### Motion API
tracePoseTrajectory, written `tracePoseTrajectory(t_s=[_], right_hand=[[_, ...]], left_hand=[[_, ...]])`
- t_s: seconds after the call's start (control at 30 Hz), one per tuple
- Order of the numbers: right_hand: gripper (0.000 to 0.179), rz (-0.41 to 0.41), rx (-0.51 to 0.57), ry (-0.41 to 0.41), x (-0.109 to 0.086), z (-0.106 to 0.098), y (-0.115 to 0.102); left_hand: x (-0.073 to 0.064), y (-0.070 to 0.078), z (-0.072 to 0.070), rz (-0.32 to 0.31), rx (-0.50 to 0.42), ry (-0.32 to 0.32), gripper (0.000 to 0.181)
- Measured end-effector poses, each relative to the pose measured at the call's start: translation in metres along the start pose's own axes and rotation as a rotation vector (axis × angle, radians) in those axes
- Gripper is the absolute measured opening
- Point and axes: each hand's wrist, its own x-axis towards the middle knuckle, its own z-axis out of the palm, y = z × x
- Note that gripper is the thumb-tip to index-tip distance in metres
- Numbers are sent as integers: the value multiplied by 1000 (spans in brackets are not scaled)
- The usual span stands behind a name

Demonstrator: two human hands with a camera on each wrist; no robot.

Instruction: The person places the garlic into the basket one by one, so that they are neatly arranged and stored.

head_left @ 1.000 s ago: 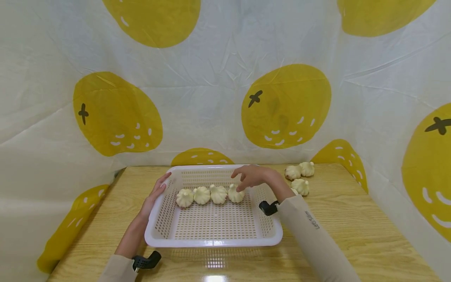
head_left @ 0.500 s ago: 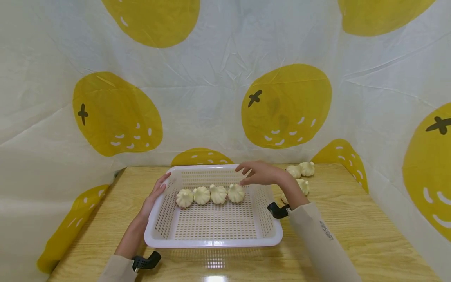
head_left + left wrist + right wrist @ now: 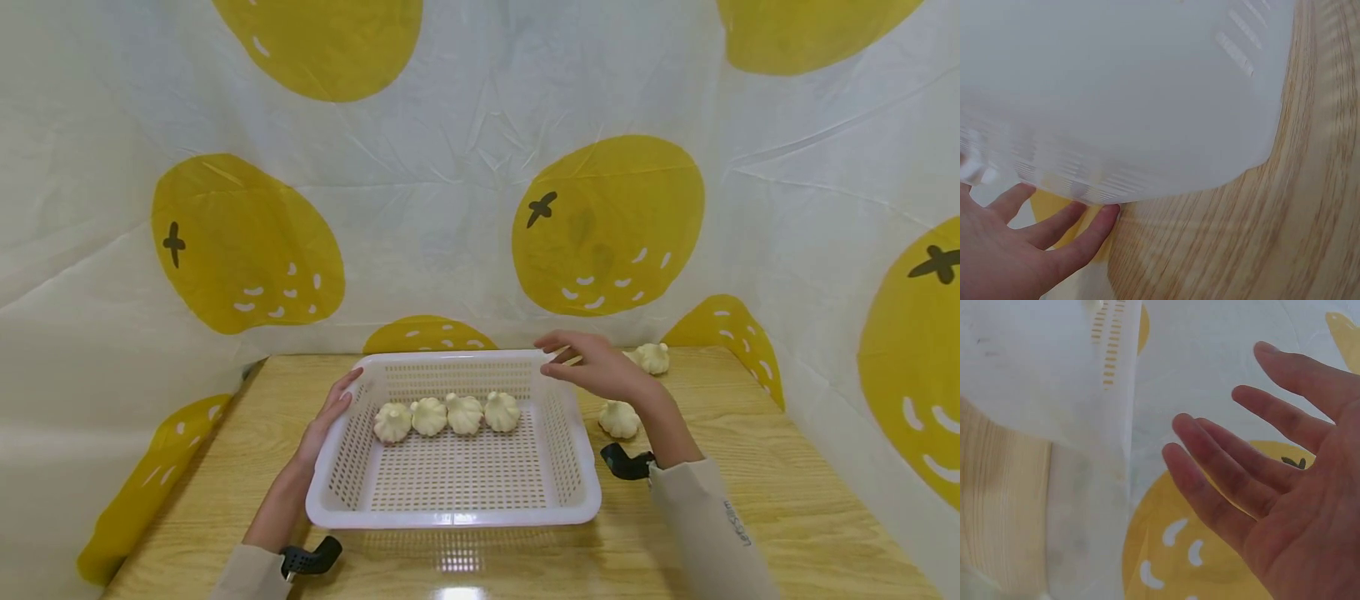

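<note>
A white plastic basket [image 3: 457,519] with slotted walls stands on the table, with several garlic bulbs [image 3: 465,414] in a row across its floor. My left hand [image 3: 318,425] lies along the basket's outer left side. In the left wrist view, the left fingers [image 3: 1088,240] are spread and nearly straight, their tips against the basket wall. Over the basket's back right corner hovers my right hand [image 3: 592,364], its fingers [image 3: 1272,419] loosely extended and holding nothing. To the right of the basket, one garlic bulb [image 3: 619,419] lies on the table below the right hand.
Farther back on the right, another garlic bulb [image 3: 654,358] lies on the wooden table [image 3: 757,467], partly beside one that the right hand mostly covers. A white curtain [image 3: 435,242] with yellow fruit prints hangs behind the table and along its sides.
My right hand has left the rightmost garlic bulb in the basket and moved right, up over the back right corner. The left hand and the basket have stayed in place.
</note>
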Motion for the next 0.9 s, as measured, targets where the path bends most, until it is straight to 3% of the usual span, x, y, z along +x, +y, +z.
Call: tracePoseTrajectory(t_s=[0.5,0.9], right_hand=[[37,34,38,219,-43,-14,41],[39,105,41,208,-58,-7,71]], left_hand=[[0,0,0,15,-18,-16,56],[0,0,0,11,-37,-9,55]])
